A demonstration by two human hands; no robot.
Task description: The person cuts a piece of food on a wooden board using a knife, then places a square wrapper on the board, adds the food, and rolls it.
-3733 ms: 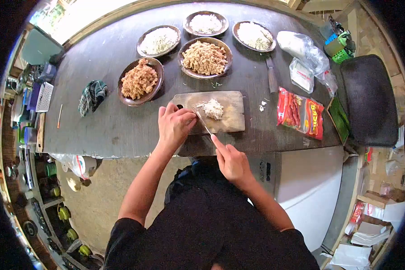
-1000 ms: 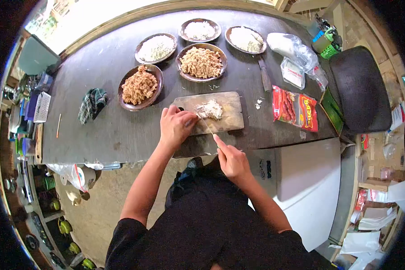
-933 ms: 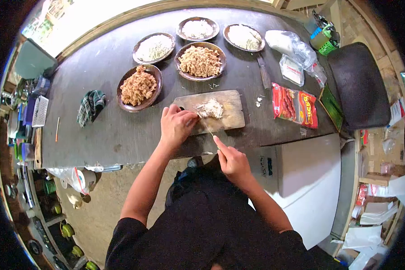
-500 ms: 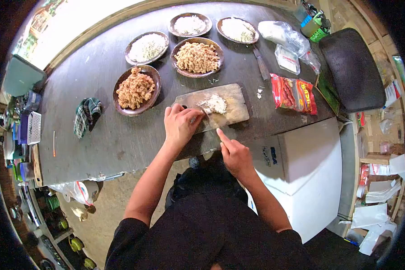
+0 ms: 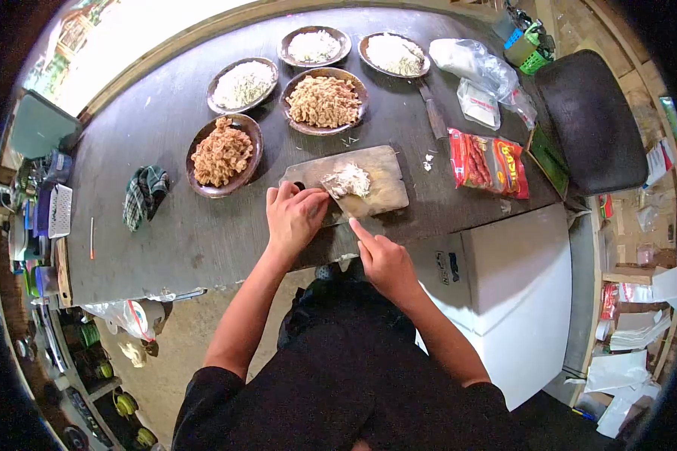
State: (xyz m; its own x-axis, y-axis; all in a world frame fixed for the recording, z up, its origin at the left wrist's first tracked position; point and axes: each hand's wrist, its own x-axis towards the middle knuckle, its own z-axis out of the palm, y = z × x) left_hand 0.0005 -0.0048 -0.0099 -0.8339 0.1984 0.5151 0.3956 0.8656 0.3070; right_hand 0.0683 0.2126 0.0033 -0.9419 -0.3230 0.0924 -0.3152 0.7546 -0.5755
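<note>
A wooden cutting board (image 5: 387, 180) lies near the table's front edge with a pile of thin white shreds (image 5: 349, 180) on it. My left hand (image 5: 295, 218) is closed at the board's left end, fingertips bunched beside the pile; what they pinch is hidden. My right hand (image 5: 387, 263) is closed at the board's front edge, its index finger stretched along a knife (image 5: 341, 210). Only part of the thin blade shows, close to my left fingertips; the handle is hidden in my palm.
Two plates of brown crispy food (image 5: 222, 154) (image 5: 323, 101) and three plates of white shreds (image 5: 242, 84) (image 5: 314, 46) (image 5: 395, 55) stand behind. At right lie a dark-handled tool (image 5: 433, 116), a red packet (image 5: 489, 163) and plastic bags (image 5: 474, 64). A checked cloth (image 5: 146, 197) lies left.
The view has shifted slightly, so the table items appear a little displaced. Both hands stay at the board in nearly the same pose, my right hand a little nearer my left.
</note>
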